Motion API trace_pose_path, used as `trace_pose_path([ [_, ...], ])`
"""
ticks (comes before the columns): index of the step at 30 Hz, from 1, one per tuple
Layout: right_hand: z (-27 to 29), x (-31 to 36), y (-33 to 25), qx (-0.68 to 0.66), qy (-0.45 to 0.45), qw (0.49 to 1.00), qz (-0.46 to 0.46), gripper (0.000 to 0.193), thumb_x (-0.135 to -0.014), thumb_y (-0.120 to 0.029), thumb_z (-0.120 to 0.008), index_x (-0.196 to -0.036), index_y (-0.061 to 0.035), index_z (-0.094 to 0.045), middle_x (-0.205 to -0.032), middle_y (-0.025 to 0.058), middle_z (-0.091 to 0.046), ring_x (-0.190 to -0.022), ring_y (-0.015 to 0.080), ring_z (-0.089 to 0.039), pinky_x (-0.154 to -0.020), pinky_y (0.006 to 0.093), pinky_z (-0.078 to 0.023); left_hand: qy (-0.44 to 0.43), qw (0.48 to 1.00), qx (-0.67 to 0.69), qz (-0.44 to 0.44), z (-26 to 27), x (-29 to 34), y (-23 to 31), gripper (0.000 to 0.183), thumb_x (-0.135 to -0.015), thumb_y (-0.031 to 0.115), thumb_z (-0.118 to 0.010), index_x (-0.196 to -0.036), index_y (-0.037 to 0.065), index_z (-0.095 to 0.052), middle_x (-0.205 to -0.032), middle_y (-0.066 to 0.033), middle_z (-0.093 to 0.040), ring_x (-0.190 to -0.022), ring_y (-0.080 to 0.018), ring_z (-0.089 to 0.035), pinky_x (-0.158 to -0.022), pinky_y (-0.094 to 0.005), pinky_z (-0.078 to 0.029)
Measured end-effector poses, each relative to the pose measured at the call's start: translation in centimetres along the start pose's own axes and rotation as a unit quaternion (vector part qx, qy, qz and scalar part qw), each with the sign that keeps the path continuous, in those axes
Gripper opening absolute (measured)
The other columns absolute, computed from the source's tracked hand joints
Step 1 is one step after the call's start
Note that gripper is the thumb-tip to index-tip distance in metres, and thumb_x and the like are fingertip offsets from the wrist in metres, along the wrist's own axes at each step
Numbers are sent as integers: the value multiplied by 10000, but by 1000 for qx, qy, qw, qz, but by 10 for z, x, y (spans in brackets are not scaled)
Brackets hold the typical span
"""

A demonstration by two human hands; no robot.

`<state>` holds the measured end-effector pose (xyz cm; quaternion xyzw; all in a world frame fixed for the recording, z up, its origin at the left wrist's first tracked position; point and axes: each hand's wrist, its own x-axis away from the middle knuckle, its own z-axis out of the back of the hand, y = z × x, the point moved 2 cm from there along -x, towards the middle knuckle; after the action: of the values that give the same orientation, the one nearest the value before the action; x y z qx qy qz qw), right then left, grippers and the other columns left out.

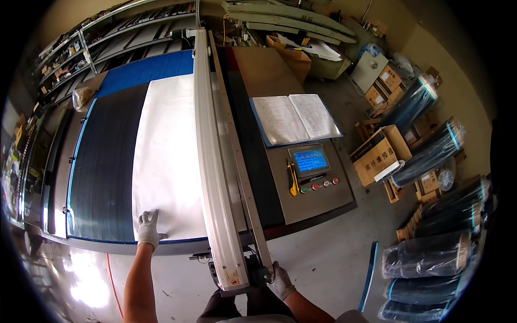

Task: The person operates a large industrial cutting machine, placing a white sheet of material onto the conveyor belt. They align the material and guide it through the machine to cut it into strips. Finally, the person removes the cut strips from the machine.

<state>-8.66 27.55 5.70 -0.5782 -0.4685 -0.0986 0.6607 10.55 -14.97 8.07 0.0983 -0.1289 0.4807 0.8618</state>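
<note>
My left hand (149, 230), in a pale knit glove, lies flat with fingers spread on the near edge of a large white sheet (167, 156). Beside that sheet, to the left, is a dark, finely striped sheet (105, 172) on the wide machine table. A long silver beam (211, 161) spans the table from far to near, crossing the white sheet's right part. Along the beam's right side runs a thin metal bar (240, 172). At its near end my right hand (280, 281), also gloved, is closed round the bar; some fingers are hidden.
On the right panel sit an open notebook (296, 118), a lit screen (308, 160), a yellow utility knife (293, 180) and several push buttons (325, 184). Plastic-wrapped rolls (425, 264) and a cardboard box (377, 156) stand at right. Shelves (86, 48) line the far left.
</note>
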Motion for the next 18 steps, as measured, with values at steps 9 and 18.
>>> trace_pose_path([
  [9,7,10,7,21,-42,999,0,474,-963,-510,-529,-992,-50,-639,-875,-14,-582,-802,87,-541,-751,279,-465,18,1000,3,-16,0,-2,6,1063,-535,295,-917,-1449,212,-380,-1380,-132,-372,-1307,-346,-357,-1007,-419,-463],
  [18,60,-152,-162,496,297,715,393,263,-906,-170,-560,-1140,-48,-566,-1004,178,-613,-910,392,-607,-778,482,-484,-21,1000,-17,8,-2,-7,6,1118,-549,285,-917,-1489,212,-319,-1466,-148,-332,-1365,-358,-323,-1085,-416,-405],
])
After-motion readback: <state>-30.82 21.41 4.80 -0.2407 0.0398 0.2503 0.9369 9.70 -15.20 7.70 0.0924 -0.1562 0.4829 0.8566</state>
